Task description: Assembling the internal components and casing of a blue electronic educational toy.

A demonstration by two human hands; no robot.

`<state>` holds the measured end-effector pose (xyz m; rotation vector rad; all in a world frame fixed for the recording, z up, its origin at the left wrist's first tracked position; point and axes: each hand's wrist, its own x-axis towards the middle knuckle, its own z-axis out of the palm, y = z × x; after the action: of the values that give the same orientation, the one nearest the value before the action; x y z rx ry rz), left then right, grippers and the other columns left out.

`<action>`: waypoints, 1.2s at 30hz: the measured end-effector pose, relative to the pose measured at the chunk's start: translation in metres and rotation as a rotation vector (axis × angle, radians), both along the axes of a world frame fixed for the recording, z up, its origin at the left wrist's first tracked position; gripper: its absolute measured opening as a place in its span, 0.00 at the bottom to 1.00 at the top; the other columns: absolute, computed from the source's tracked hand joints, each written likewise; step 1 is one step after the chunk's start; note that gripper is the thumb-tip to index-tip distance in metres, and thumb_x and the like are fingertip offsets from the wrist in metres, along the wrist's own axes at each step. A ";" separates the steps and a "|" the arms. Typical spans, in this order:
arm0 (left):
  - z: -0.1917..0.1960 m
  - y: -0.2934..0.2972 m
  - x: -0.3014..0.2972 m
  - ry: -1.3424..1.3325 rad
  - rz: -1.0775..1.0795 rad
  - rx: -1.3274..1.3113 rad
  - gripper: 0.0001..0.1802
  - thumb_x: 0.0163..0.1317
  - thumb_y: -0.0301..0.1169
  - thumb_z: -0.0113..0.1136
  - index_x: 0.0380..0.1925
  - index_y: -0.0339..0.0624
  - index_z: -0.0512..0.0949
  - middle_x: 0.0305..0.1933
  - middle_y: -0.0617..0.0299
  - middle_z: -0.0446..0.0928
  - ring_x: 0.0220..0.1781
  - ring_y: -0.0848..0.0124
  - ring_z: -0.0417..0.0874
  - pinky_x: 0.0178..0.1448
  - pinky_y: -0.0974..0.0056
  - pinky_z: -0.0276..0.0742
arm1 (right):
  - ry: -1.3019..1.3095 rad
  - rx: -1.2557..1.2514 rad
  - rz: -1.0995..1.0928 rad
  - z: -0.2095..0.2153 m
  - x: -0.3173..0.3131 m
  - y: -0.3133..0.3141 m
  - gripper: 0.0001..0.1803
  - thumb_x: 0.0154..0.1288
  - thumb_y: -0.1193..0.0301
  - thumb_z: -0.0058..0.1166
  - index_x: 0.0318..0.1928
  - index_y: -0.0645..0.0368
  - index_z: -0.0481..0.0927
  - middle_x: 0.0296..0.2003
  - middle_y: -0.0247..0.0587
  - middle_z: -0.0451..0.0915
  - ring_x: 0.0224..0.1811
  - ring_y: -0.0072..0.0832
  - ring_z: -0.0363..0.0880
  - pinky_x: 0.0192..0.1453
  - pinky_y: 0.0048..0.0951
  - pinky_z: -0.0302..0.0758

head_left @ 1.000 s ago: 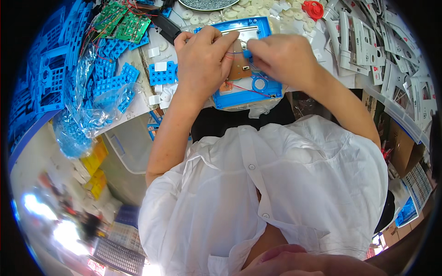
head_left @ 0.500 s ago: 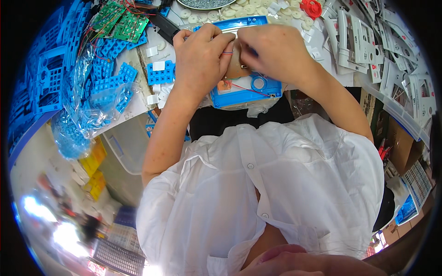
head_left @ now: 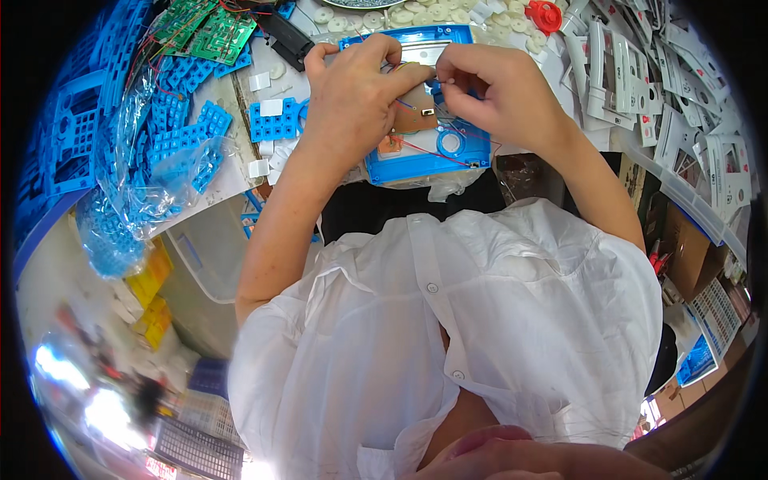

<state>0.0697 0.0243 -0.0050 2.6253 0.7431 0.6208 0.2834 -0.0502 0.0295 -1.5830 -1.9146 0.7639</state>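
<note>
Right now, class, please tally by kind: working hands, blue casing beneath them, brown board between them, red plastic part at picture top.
Left hand, right hand: 2
Blue casing: 1
Brown board: 1
Red plastic part: 1
Total: 5

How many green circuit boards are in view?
2 distinguishable, both at the upper left: one green circuit board nearer the picture's edge, another green circuit board to its right, left of the black plastic part. More may be hidden underneath.

- White, thin, loosely creased shirt (head_left: 528,312)
- Stitched front placket (head_left: 426,256) running down the middle
- Two small round buttons (head_left: 433,288) on it, well apart
- Open neckline (head_left: 454,420)
- Wide sleeves (head_left: 268,332) reaching about the elbows
- Bare forearms (head_left: 280,228)
- Bare fingers (head_left: 412,78)
</note>
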 end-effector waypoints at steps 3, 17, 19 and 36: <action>-0.001 0.000 -0.001 0.006 -0.004 -0.004 0.20 0.52 0.26 0.69 0.44 0.65 0.88 0.43 0.69 0.75 0.50 0.68 0.81 0.62 0.39 0.61 | 0.099 -0.224 0.045 0.007 0.010 0.002 0.07 0.59 0.71 0.62 0.37 0.57 0.82 0.30 0.42 0.84 0.28 0.39 0.83 0.35 0.35 0.80; 0.003 -0.005 0.003 0.026 0.020 0.005 0.15 0.55 0.28 0.68 0.42 0.61 0.88 0.44 0.70 0.76 0.51 0.69 0.81 0.64 0.39 0.59 | -0.724 0.159 0.212 0.028 -0.011 0.007 0.07 0.55 0.72 0.64 0.35 0.57 0.83 0.34 0.40 0.84 0.38 0.39 0.86 0.42 0.37 0.83; -0.002 -0.003 0.004 0.030 0.023 0.055 0.13 0.56 0.29 0.69 0.41 0.60 0.87 0.44 0.70 0.76 0.50 0.69 0.81 0.64 0.39 0.59 | -0.705 0.131 0.229 0.029 -0.015 0.009 0.05 0.55 0.71 0.65 0.33 0.57 0.84 0.33 0.41 0.86 0.38 0.39 0.86 0.42 0.38 0.83; -0.020 0.014 0.010 -0.224 0.427 0.099 0.10 0.56 0.39 0.73 0.30 0.50 0.82 0.37 0.66 0.79 0.45 0.62 0.80 0.57 0.49 0.63 | -0.337 0.228 0.324 0.015 0.000 0.018 0.06 0.59 0.75 0.65 0.38 0.58 0.84 0.35 0.36 0.80 0.44 0.38 0.78 0.47 0.37 0.78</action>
<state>0.0799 0.0382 -0.0245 2.4354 1.2382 1.0726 0.2838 -0.0322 0.0447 -1.3430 -2.4446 0.3961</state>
